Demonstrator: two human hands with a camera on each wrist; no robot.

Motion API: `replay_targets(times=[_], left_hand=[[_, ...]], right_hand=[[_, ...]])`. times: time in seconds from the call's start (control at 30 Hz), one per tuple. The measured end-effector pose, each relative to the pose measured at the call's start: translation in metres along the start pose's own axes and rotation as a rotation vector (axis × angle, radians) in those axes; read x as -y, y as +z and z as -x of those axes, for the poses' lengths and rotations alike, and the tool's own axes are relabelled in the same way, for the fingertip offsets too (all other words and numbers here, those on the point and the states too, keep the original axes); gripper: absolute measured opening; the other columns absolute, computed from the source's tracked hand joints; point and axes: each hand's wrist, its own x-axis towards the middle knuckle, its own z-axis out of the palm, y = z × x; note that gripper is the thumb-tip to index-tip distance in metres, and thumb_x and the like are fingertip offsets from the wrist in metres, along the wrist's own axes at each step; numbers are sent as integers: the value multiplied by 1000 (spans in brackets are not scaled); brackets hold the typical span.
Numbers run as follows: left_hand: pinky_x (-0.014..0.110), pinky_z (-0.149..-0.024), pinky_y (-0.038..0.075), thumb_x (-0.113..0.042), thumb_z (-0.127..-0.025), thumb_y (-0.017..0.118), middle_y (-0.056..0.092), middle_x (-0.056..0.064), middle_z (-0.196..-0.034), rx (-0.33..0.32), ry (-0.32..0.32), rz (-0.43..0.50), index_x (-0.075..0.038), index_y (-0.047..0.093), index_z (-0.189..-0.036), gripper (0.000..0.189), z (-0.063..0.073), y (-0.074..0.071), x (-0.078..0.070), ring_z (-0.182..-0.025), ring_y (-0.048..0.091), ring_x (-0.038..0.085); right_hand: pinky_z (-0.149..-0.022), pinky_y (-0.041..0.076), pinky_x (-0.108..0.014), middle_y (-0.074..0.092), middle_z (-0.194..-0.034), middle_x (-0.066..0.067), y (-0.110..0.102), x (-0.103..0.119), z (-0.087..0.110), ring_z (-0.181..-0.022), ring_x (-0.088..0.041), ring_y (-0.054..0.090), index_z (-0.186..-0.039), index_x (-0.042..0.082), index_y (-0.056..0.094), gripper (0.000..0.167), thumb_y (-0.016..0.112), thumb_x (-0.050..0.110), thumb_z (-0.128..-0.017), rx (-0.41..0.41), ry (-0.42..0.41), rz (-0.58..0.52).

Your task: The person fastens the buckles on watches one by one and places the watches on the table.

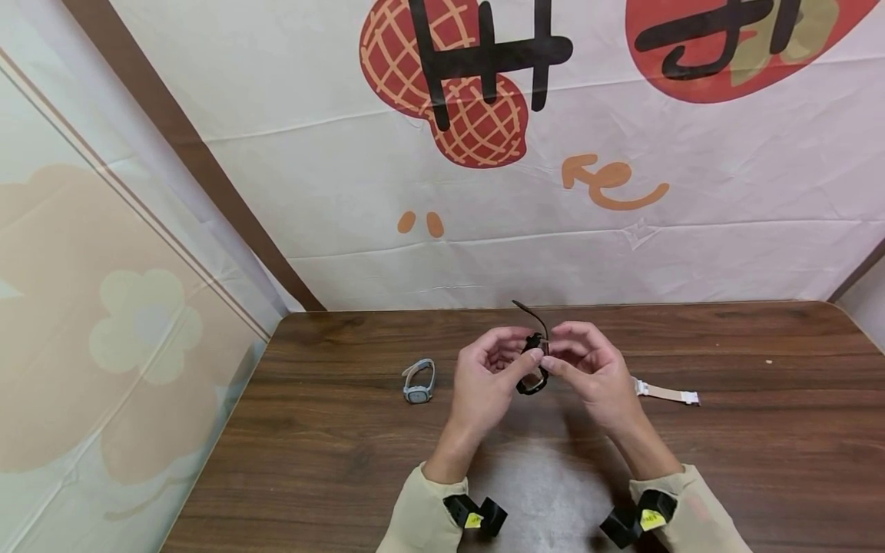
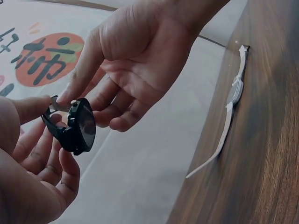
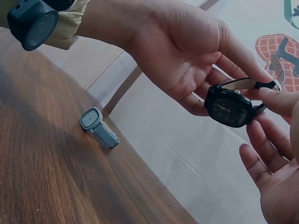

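Above the table, both hands hold a black wristwatch [image 1: 531, 382] with a dark dial facing away from me. My left hand [image 1: 484, 375] pinches its strap near the buckle, the thumb tip laid over the band. From the other side my right hand [image 1: 593, 378] pinches the strap with thumb and fingers, the two thumb tips close together. One strap end curves up loose past the fingers. The right wrist view shows the black watch's dial [image 3: 229, 108] and, at the fingertips, its metal buckle [image 3: 276, 86]. Part of the strap is hidden behind the fingers.
A light blue-grey watch [image 1: 418, 393] stands on the brown wooden table [image 1: 332, 445], left of my hands. To the right lies a white watch [image 2: 237, 91], stretched out and partly behind my right hand in the head view. A printed cloth backdrop [image 1: 332, 177] rises behind the table.
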Motion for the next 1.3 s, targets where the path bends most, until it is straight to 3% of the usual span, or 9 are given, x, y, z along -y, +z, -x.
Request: replay_targets(times=[0.23, 0.47, 1.0, 1.3], left_hand=[[19, -74, 52, -10, -89, 74, 73, 16, -101, -12, -61, 62, -2, 72, -110, 23, -1, -2, -1, -84, 67, 9], [19, -74, 50, -7, -91, 71, 71, 17, -104, 24, -70, 90, 1, 70, -113, 24, -1, -3, 0, -85, 64, 8], [19, -77, 50, -5, -91, 69, 70, 14, -102, 7, -98, 147, 6, 66, -115, 26, -1, -3, 0, -84, 64, 7], [20, -76, 50, -9, -92, 69, 69, 13, -103, 60, -106, 128, 2, 68, -115, 25, -2, -5, 1, -86, 64, 9]], right_hand=[[-72, 53, -20, 73, -94, 1, 2, 1, -1, -84, -9, 67, -124, -13, 48, 42, 68, -10, -87, 36, -62, 11], [-70, 54, -20, 71, -95, 3, 3, 5, 1, -83, -8, 66, -132, -5, 52, 48, 68, -10, -87, 65, -72, 115], [-73, 55, -21, 71, -97, 0, 3, 3, 3, -89, -12, 68, -116, -9, 58, 30, 68, -10, -87, 50, -122, 117], [-74, 55, -21, 71, -95, 2, 2, 7, 1, -86, -10, 66, -121, -10, 48, 41, 68, -12, -85, 62, -93, 91]])
